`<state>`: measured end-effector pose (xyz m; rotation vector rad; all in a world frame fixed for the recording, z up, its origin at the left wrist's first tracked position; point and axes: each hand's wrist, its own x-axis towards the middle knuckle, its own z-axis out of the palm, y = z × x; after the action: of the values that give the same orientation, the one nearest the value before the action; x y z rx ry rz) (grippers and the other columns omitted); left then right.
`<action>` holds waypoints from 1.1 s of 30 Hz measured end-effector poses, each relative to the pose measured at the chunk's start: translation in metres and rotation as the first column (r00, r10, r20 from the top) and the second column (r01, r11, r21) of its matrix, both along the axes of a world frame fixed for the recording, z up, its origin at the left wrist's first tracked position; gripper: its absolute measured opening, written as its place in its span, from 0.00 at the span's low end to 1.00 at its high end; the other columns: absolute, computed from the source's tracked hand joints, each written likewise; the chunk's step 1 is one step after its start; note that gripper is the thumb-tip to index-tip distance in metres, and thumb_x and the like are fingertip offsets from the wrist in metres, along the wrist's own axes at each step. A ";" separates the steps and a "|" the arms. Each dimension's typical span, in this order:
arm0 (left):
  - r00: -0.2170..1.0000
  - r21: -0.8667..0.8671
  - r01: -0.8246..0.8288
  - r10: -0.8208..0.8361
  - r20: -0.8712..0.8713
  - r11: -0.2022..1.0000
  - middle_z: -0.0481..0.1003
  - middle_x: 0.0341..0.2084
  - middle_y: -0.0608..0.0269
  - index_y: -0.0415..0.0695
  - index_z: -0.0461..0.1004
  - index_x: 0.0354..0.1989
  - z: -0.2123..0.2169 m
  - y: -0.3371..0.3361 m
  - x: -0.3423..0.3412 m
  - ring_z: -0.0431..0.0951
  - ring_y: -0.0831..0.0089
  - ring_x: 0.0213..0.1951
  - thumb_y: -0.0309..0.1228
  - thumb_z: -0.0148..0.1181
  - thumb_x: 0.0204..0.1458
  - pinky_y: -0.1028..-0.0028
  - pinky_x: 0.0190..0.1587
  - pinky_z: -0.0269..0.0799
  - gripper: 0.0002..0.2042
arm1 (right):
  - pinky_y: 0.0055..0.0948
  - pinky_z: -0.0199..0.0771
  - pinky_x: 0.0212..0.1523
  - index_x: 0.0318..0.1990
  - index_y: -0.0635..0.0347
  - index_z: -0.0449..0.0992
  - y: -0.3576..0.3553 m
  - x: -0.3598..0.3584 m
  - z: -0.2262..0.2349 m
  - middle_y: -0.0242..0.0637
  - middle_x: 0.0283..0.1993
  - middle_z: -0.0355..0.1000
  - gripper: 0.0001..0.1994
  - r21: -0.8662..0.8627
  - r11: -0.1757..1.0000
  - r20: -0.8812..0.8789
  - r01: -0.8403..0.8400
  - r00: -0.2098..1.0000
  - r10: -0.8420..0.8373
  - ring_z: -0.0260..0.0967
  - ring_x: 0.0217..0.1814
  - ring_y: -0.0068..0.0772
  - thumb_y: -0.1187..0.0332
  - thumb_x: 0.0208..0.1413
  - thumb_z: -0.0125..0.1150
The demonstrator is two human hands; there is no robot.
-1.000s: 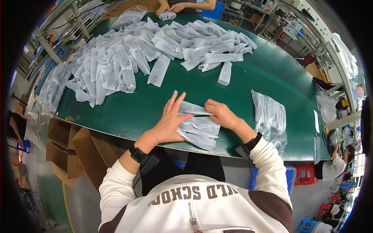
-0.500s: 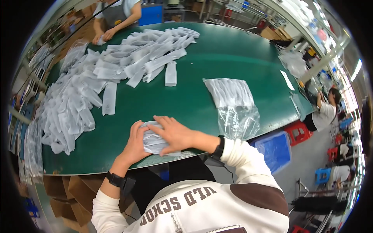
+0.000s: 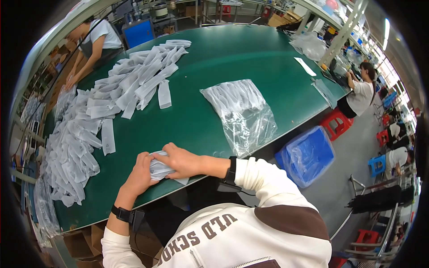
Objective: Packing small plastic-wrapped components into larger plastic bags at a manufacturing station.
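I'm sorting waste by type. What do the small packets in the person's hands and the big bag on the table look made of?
The packets look like thin clear plastic film over something pale: glossy and creased. The large bag also seems to be soft transparent plastic, crinkled with bright glints. The table top looks like matte green matting, possibly rubber.

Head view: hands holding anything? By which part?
Both. Left hand and right hand clasp a small stack of white packets from opposite ends, at the table edge.

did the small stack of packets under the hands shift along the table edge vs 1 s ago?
Cannot tell. The head camera swung, so the whole green table shifts in view. The packet stack lies at the near edge between the left hand and right hand, as before.
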<state>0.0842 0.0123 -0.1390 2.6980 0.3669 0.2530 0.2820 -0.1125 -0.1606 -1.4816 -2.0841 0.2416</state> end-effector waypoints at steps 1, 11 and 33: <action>0.995 -0.047 0.086 -0.083 0.062 0.995 0.61 0.58 0.44 0.38 0.61 0.58 0.003 -0.001 0.013 0.64 0.44 0.59 0.30 0.78 0.34 0.55 0.61 0.65 0.40 | 0.44 0.67 0.55 0.66 0.62 0.62 -0.011 0.011 0.001 0.57 0.50 0.63 0.42 -0.048 0.999 -0.068 0.026 0.997 -0.029 0.62 0.54 0.57 0.59 0.42 0.74; 0.840 0.150 0.357 -0.387 0.381 0.922 0.65 0.52 0.48 0.39 0.66 0.58 0.048 -0.154 0.175 0.66 0.50 0.54 0.47 0.72 0.43 0.55 0.59 0.62 0.37 | 0.27 0.66 0.56 0.62 0.65 0.69 -0.288 0.113 0.062 0.35 0.52 0.72 0.30 -0.340 0.660 -0.704 0.670 0.285 -0.651 0.67 0.54 0.26 0.68 0.50 0.66; 0.786 -0.314 0.343 -0.087 0.612 0.885 0.76 0.23 0.52 0.39 0.71 0.34 0.053 -0.170 0.242 0.78 0.59 0.24 0.30 0.65 0.55 0.68 0.28 0.73 0.10 | 0.39 0.71 0.49 0.56 0.70 0.70 -0.129 0.180 0.011 0.53 0.49 0.68 0.34 -0.380 0.840 -0.901 0.387 0.049 -0.430 0.70 0.50 0.46 0.54 0.47 0.70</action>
<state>0.3267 -0.1580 -0.0864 2.0774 -0.0854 0.8137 0.4624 -0.2413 -0.1496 -1.2609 -0.5054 0.7699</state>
